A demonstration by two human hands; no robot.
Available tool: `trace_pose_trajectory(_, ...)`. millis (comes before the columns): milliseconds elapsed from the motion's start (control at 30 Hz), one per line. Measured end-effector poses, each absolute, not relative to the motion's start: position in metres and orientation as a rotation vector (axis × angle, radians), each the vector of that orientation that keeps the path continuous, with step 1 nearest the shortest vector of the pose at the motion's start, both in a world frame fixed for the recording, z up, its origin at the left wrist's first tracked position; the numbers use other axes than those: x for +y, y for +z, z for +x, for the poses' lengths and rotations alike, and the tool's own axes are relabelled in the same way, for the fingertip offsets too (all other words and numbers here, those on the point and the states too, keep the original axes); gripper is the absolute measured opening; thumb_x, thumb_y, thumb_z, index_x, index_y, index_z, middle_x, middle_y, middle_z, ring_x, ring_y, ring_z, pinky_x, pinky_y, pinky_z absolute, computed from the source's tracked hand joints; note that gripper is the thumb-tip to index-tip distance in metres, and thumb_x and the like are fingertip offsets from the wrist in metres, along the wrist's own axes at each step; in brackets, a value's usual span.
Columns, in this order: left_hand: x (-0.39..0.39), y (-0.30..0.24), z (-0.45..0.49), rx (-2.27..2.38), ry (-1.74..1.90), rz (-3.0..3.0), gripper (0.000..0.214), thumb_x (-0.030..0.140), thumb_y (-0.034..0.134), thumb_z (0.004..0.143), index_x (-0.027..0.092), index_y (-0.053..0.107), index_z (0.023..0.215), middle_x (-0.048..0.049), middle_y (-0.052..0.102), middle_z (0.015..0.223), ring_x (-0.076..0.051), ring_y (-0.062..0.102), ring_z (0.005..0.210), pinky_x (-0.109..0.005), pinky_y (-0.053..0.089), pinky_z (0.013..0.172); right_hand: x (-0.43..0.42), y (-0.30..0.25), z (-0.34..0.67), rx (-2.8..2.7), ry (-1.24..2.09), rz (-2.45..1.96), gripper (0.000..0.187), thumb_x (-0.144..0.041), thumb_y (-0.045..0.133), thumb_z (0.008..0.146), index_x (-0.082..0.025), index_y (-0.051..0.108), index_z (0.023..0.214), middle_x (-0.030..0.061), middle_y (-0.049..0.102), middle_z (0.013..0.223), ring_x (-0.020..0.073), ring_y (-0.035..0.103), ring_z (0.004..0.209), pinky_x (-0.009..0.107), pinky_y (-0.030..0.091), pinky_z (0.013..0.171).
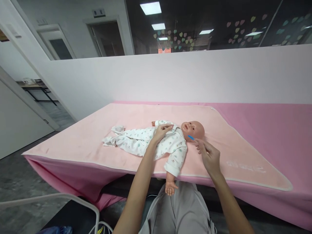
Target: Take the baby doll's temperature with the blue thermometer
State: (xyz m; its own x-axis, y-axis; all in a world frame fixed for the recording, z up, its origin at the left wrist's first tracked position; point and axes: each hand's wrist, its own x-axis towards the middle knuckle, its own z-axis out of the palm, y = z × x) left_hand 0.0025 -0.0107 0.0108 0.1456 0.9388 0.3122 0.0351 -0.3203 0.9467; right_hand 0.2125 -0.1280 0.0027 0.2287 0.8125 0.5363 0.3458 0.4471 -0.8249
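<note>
A baby doll (193, 129) in a white patterned sleepsuit (146, 143) lies on its back on a pink blanket (214, 136), head to the right. My left hand (162, 131) rests flat on the doll's chest, fingers stretched out. My right hand (207, 154) is beside the doll's head, fingers pinched on a thin stick with a blue tip (191, 137). The blue tip touches the doll's cheek near the ear. One doll arm (170, 185) hangs over the table's near edge.
The blanket lies on a table draped in a darker pink cloth (280, 130), with a white partition wall (170, 78) behind it. My grey trousers (180, 208) are below the near edge. A white frame (73, 201) stands at lower left on the grey floor.
</note>
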Motion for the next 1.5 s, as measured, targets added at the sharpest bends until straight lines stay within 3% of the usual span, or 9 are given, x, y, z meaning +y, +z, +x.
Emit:
trace_pose_trajectory(100, -0.012, 0.011, 0.005, 1.089, 1.217, 1.682, 0.031, 0.039, 0.067, 0.067, 0.017, 0.071, 0.089, -0.0041, 0.067, 0.073, -0.013, 0.055, 0.065, -0.025, 0.039, 0.059, -0.145, -0.019, 0.232, -1.552, 0.125, -1.353, 0.033, -0.04, 0.045, 0.086, -0.017, 0.067, 0.095, 0.0063, 0.066, 0.08, 0.0161, 0.059, 0.072, 0.027, 0.045, 0.063)
trace_pose_trajectory(233, -0.01, 0.007, 0.005, 1.071, 1.189, 1.772, 0.03, 0.04, 0.064, 0.069, 0.016, 0.071, 0.086, -0.0043, 0.067, 0.074, -0.013, 0.053, 0.063, -0.024, 0.038, 0.057, -0.146, -0.038, 0.248, -1.735, -0.106, -1.573, 0.035, -0.04, 0.041, 0.089, -0.019, 0.066, 0.101, 0.0055, 0.067, 0.081, 0.0169, 0.058, 0.076, 0.027, 0.042, 0.066)
trace_pose_trajectory(667, -0.006, 0.005, 0.004, 1.083, 1.186, 1.825, 0.029, 0.038, 0.063, 0.069, 0.016, 0.072, 0.087, -0.0027, 0.065, 0.068, -0.011, 0.048, 0.058, -0.024, 0.035, 0.055, -0.142, -0.069, 0.257, -1.971, -0.341, -1.647, 0.038, -0.03, 0.031, 0.092, -0.012, 0.057, 0.113, 0.0105, 0.064, 0.088, 0.0207, 0.056, 0.084, 0.033, 0.041, 0.074)
trace_pose_trajectory(1000, -0.006, 0.005, 0.005, 1.086, 1.229, 1.785, 0.026, 0.036, 0.066, 0.067, 0.017, 0.072, 0.084, -0.0024, 0.064, 0.066, -0.012, 0.05, 0.059, -0.024, 0.035, 0.055, -0.147, -0.061, 0.248, -2.045, -0.557, -1.832, 0.032, -0.01, 0.038, 0.085, -0.011, 0.059, 0.109, 0.0093, 0.065, 0.085, 0.0198, 0.055, 0.079, 0.032, 0.038, 0.071)
trace_pose_trajectory(1500, -0.009, 0.007, 0.006, 1.077, 1.235, 1.75, 0.025, 0.033, 0.067, 0.066, 0.016, 0.072, 0.083, -0.0048, 0.068, 0.073, -0.013, 0.054, 0.064, -0.025, 0.041, 0.06, -0.141, -0.047, 0.233, -2.12, -0.678, -1.949, 0.027, -0.004, 0.041, 0.08, -0.009, 0.064, 0.093, 0.0107, 0.062, 0.076, 0.0223, 0.054, 0.075, 0.032, 0.035, 0.065)
